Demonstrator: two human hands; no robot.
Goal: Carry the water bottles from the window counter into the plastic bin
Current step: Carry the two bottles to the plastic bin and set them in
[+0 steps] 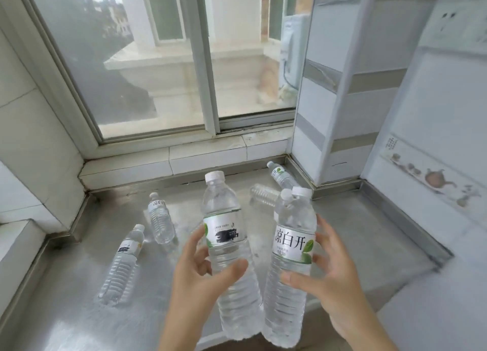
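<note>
Clear water bottles with white caps and green-leaf labels are on the steel window counter. My left hand wraps the middle of an upright bottle, thumb across its front. My right hand wraps a second upright bottle, with fingers on its right side and thumb in front. A third bottle's cap shows just behind that one. Several more bottles lie on the counter: two at the left, two near the back right corner. The plastic bin is out of view.
A sliding window with a tiled sill closes off the back. Tiled walls stand on the left and on the right, and a boxed column fills the back right corner. The counter's front edge runs just under my wrists.
</note>
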